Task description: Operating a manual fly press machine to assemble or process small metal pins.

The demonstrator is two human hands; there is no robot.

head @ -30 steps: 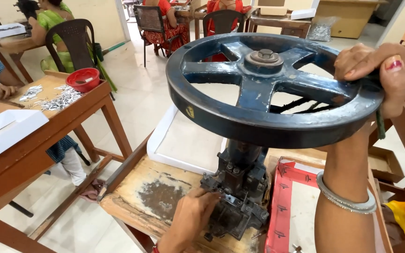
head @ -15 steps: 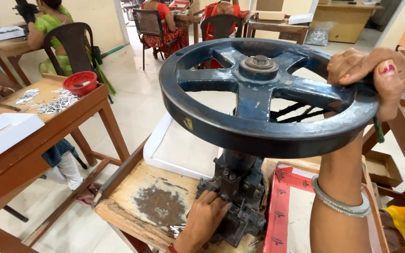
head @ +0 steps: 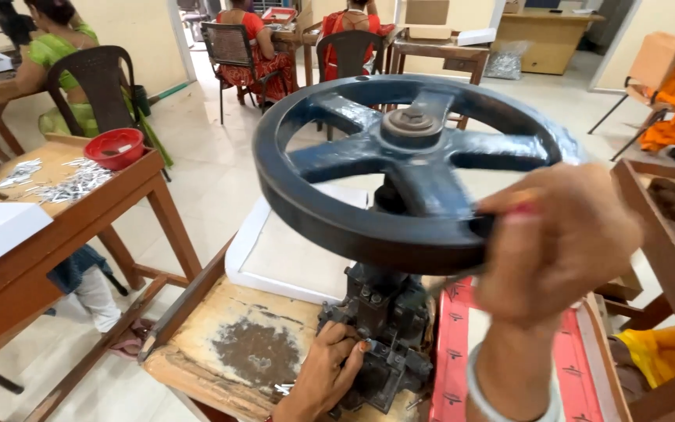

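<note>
A large dark-blue spoked handwheel [head: 400,168] tops a black hand press [head: 380,336] bolted to a worn wooden bench [head: 220,344]. My right hand [head: 560,242] grips the wheel's near rim at its right side; a silver bangle circles that wrist. My left hand [head: 330,367] rests low against the press base, fingers curled at the die area; what it pinches there is too small to make out. A few small metal bits lie on the bench beside it.
A red cardboard tray [head: 462,352] lies right of the press, a white tray [head: 275,250] behind it. At left stands a wooden table [head: 80,215] with a red bowl [head: 115,148] and metal pieces. Seated people and chairs fill the background; a wooden rack [head: 666,242] is at right.
My right hand has swung the wheel's rim from the far right round toward me. The left hand stays at the press base.
</note>
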